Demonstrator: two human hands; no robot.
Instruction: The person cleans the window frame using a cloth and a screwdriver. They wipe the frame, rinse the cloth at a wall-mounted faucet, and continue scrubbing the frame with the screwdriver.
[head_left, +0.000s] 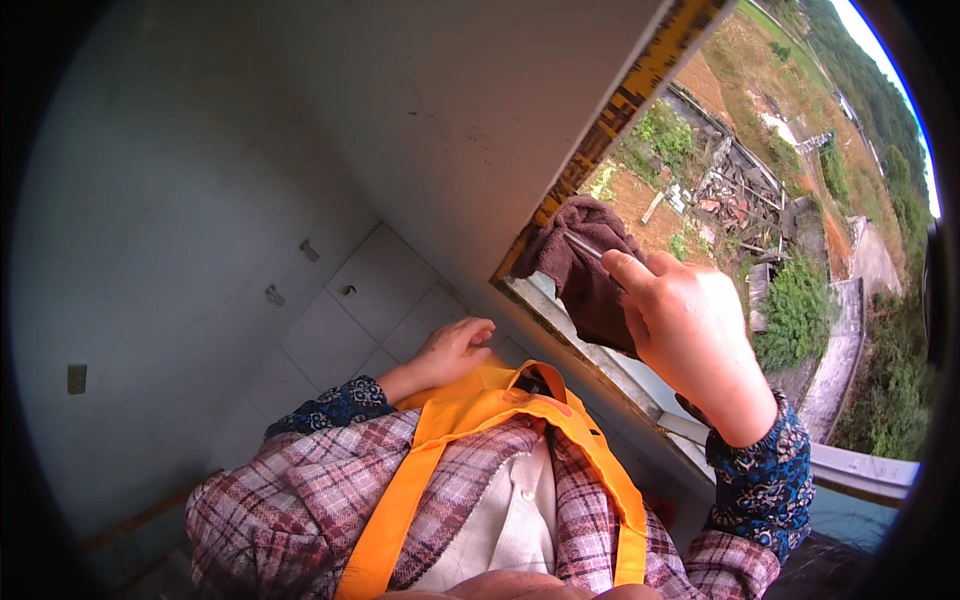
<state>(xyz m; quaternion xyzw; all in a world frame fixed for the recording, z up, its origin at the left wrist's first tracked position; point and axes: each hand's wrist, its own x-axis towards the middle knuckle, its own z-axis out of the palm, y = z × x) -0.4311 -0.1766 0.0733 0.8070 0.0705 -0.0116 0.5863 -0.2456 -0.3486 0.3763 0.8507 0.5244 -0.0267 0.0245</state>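
My right hand (686, 322) grips a thin metal rod (583, 246), most of it hidden inside my fingers. The rod's tip lies against a dark brown cloth (596, 296), which is bunched over the lower corner of the window frame (540, 208) and hangs down under my hand. Whether my fingers also pinch the cloth, I cannot tell. My left hand (454, 349) is low in front of my body beside the orange apron (487, 394). Its fingers are slightly bent and apart, with nothing seen in them.
The window sill (611, 365) runs down to the right, and a drop to rubble and plants (739, 195) lies outside. A pale wall (465, 112) meets the tiled floor (390, 270). Two small fittings (309, 251) and a socket plate (76, 379) are at the left.
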